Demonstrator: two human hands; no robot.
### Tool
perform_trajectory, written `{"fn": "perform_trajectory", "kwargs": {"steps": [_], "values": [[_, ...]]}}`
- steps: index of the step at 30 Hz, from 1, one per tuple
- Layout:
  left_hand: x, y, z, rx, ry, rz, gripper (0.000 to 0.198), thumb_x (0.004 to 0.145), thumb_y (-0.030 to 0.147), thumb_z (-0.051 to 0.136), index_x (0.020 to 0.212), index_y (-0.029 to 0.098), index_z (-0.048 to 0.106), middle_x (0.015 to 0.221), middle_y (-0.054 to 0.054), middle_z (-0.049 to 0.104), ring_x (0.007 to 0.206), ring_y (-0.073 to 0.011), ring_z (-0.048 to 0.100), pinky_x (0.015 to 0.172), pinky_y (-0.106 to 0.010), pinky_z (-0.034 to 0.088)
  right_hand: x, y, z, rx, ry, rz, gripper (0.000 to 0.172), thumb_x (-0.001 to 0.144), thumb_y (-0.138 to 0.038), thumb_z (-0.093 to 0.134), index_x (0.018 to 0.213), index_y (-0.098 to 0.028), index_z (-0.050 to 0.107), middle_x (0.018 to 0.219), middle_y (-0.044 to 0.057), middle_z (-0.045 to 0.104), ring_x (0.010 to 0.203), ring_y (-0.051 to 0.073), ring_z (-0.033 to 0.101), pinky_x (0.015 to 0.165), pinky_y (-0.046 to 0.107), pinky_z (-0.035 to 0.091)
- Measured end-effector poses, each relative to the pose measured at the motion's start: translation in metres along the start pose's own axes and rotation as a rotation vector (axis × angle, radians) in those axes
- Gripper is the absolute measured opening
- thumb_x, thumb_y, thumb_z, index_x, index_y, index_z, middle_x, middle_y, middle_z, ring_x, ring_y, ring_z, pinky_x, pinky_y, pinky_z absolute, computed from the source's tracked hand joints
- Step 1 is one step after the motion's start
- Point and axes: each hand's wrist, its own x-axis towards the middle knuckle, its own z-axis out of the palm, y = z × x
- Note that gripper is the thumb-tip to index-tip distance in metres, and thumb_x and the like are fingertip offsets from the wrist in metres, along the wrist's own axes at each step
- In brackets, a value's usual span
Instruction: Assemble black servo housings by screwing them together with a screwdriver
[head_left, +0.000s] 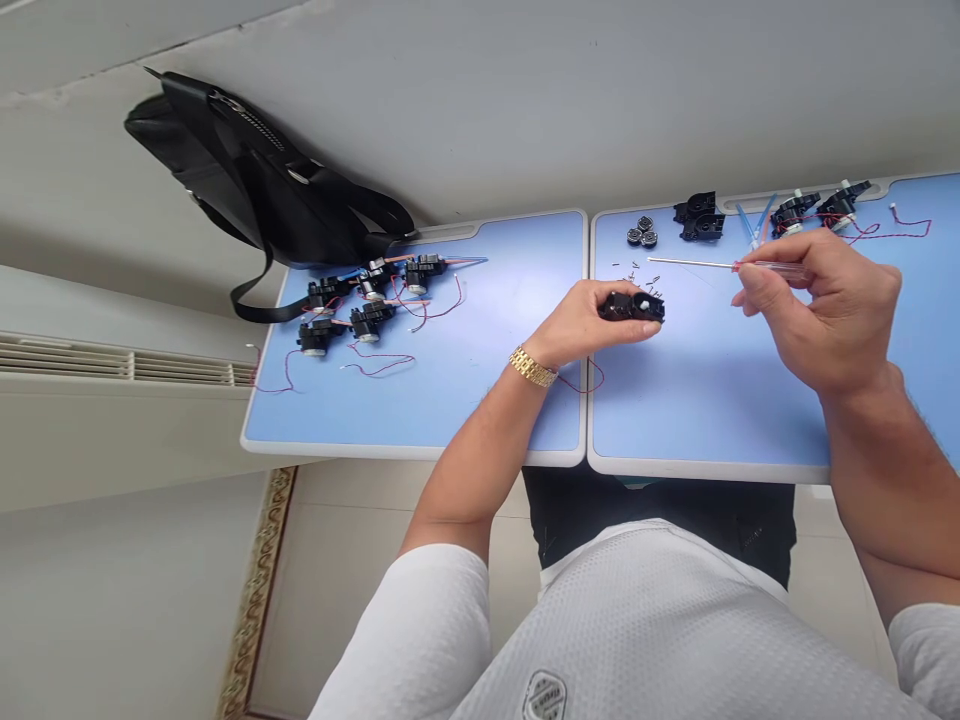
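Observation:
My left hand (581,325) is closed around a small black gearbox housing (634,307) with a white shaft on its upper side. A red wire loop (596,380) hangs below that hand onto the table. In my right hand (832,305) is a thin screwdriver (694,263) with a clear handle, its shank pointing left above the table, apart from the housing. Several small screws (654,282) lie just behind the housing. Beyond them sit a cluster of small round black parts (642,233) and some black housing shells (699,216).
Several black motor units with wires (367,320) lie on the left table (480,400). Two more units (795,210) rest at the back right, beside blue and orange strips (754,228). A black bag (277,190) leans against the wall. A seam (589,430) separates the two tables.

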Motion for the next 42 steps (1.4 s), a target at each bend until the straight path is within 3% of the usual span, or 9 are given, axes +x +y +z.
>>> {"fn": "perform_trajectory", "kwargs": {"steps": [5,9,20,30,33,38,42], "values": [[-0.002,0.001,0.008,0.129,-0.318,0.004,0.048,0.083,0.050,0.094,0.117,0.017,0.089,0.099,-0.005,0.085,0.089,-0.0189,0.075,0.084,-0.031,0.059,0.000,0.015,0.010,-0.069,0.023,-0.143,0.014,0.108,-0.028,0.071,0.118,-0.030,0.081,0.098,0.000,0.089,0.085,0.024,0.087,0.076,0.039,0.068],[-0.002,0.000,0.015,0.168,-0.420,-0.005,0.047,0.085,0.051,0.093,0.118,0.017,0.090,0.095,-0.004,0.086,0.081,-0.0172,0.073,0.078,-0.030,0.057,-0.002,0.022,0.013,-0.104,-0.035,-0.131,0.018,0.105,-0.021,0.072,0.118,-0.029,0.081,0.101,0.002,0.090,0.089,0.025,0.089,0.078,0.038,0.069],[-0.002,0.000,0.020,0.257,-0.418,0.003,0.040,0.089,0.047,0.091,0.114,0.016,0.090,0.086,-0.002,0.083,0.073,-0.0146,0.068,0.073,-0.029,0.052,-0.006,0.030,0.025,-0.179,-0.158,-0.112,0.023,0.106,-0.025,0.069,0.124,-0.028,0.084,0.109,0.003,0.093,0.085,0.024,0.087,0.079,0.038,0.068],[0.000,-0.001,0.024,0.307,-0.398,0.035,0.035,0.089,0.045,0.091,0.109,0.017,0.089,0.082,-0.001,0.080,0.070,-0.0142,0.066,0.072,-0.029,0.050,-0.006,0.035,0.032,-0.155,-0.065,-0.125,0.024,0.108,-0.028,0.072,0.123,-0.031,0.090,0.109,0.003,0.093,0.078,0.024,0.082,0.073,0.040,0.066],[0.001,-0.003,0.025,0.316,-0.391,0.050,0.033,0.089,0.045,0.090,0.108,0.018,0.089,0.081,0.000,0.080,0.070,-0.0143,0.066,0.072,-0.030,0.049,-0.005,0.040,0.039,-0.152,-0.067,-0.125,0.028,0.110,-0.029,0.068,0.128,-0.033,0.089,0.115,0.003,0.093,0.083,0.025,0.084,0.077,0.042,0.067],[0.002,-0.004,0.027,0.344,-0.399,0.056,0.030,0.090,0.042,0.089,0.106,0.018,0.088,0.084,-0.001,0.081,0.072,-0.0152,0.068,0.072,-0.029,0.048,0.000,0.045,0.056,-0.083,-0.125,-0.173,0.035,0.112,-0.025,0.062,0.137,-0.033,0.086,0.128,0.003,0.092,0.110,0.028,0.088,0.096,0.047,0.071],[0.002,-0.004,0.029,0.371,-0.406,0.066,0.026,0.091,0.041,0.087,0.104,0.018,0.088,0.082,0.000,0.080,0.071,-0.0150,0.067,0.070,-0.029,0.046,0.004,0.051,0.070,-0.069,-0.191,-0.163,0.036,0.113,-0.025,0.062,0.138,-0.032,0.087,0.128,0.003,0.092,0.113,0.028,0.088,0.100,0.047,0.071]]}}
